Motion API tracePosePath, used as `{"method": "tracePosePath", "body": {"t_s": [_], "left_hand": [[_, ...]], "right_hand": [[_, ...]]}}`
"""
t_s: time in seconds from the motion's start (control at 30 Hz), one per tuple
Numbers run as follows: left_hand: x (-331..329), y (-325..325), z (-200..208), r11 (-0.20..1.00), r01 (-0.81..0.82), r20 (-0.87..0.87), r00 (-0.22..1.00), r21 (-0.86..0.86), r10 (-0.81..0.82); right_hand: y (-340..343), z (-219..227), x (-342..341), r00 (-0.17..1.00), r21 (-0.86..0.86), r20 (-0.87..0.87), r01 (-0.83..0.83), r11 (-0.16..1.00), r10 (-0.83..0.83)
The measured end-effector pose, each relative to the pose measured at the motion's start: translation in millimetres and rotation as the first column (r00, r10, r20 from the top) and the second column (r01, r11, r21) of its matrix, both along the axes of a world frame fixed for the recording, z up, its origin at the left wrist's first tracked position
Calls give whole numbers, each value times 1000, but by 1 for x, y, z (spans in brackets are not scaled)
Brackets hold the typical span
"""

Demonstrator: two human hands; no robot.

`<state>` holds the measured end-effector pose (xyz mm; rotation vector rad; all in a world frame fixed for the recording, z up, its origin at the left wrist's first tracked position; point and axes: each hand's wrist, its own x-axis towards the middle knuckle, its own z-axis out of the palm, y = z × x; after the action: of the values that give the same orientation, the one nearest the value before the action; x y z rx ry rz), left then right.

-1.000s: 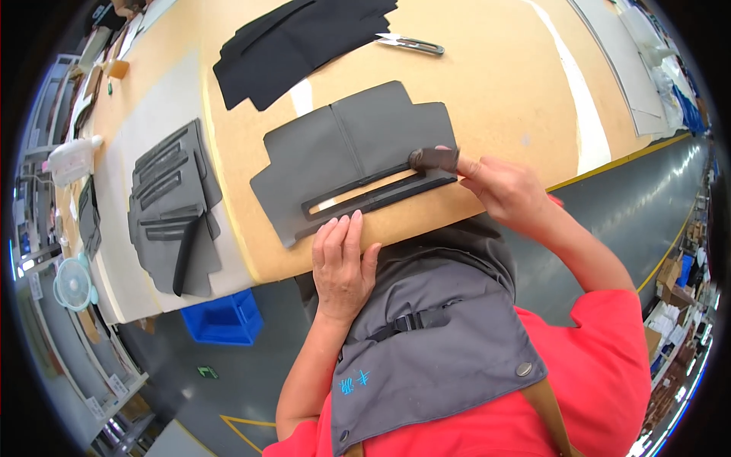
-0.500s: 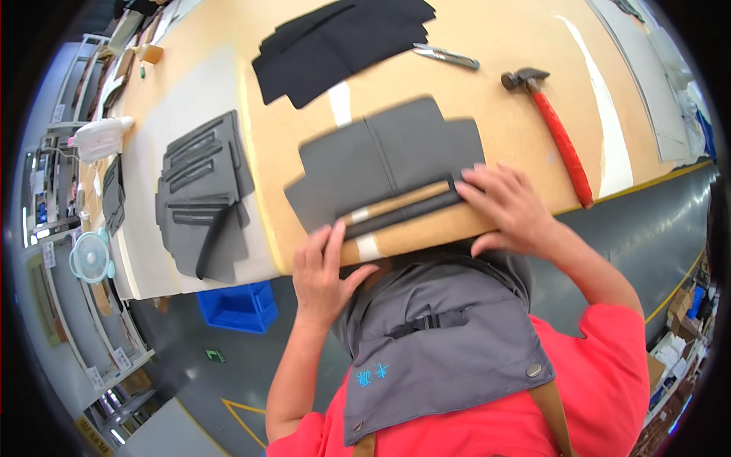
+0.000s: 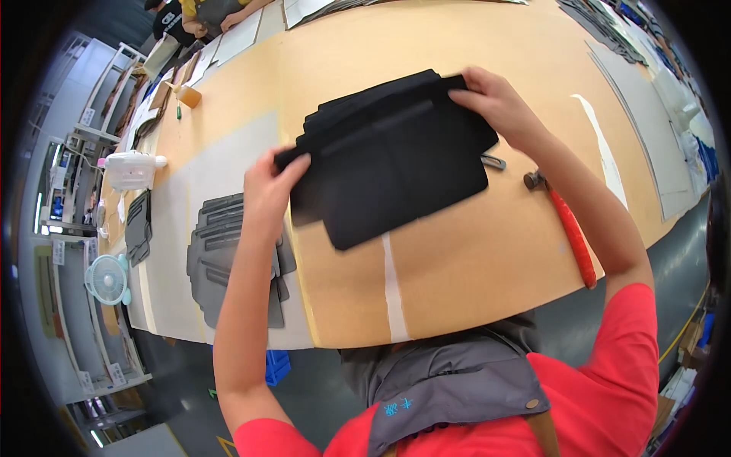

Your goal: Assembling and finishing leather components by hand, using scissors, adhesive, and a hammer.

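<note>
Presently, head view: left hand point(image 3: 266, 190) pinches the left end of a black notched piece point(image 3: 396, 171), thumb on top; right hand point(image 3: 499, 107) pinches its upper right corner. Piece spans between both hands. Red-handled hammer point(image 3: 571, 236) lies bodyward of right hand; grey pieces point(image 3: 215, 263), bodyward of left.

In the upper centre of the frame, we see the left hand point(image 3: 268, 183) and the right hand point(image 3: 499, 105) gripping black panels point(image 3: 403, 164); at right lies a red-handled hammer point(image 3: 572, 234).

black piece point(image 3: 396, 171) is hiding most of a metal tool point(image 3: 496, 162), left forearm point(image 3: 242, 320) is partly covering grey pieces point(image 3: 215, 255), top edge is cropping co-worker point(image 3: 217, 11)
</note>
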<state>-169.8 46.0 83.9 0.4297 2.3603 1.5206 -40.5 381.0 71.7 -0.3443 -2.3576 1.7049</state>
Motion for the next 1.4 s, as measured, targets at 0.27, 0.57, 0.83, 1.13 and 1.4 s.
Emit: {"method": "tracePosePath", "body": {"t_s": [0.27, 0.57, 0.83, 1.13, 1.4], "left_hand": [[-97, 16, -95, 939, -216, -245, 958, -267, 151], [-116, 25, -139, 997, -33, 12, 999, 67, 32], [24, 41, -76, 991, 113, -529, 846, 71, -58], [161, -100, -60, 981, -100, -565, 825, -164, -10], [111, -254, -66, 635, -587, -735, 676, -503, 42]], "right_hand": [[39, -61, -55, 996, 555, 37, -88, 827, 81], [65, -77, 27, 957, 662, 286, -239, 710, 55], [102, -49, 46, 997, 895, 8, 28, 445, -80], [-236, -44, -53, 741, 155, 15, -665, 731, 671], [-358, -77, -81, 646, 476, 52, -687, 550, 762]]}}
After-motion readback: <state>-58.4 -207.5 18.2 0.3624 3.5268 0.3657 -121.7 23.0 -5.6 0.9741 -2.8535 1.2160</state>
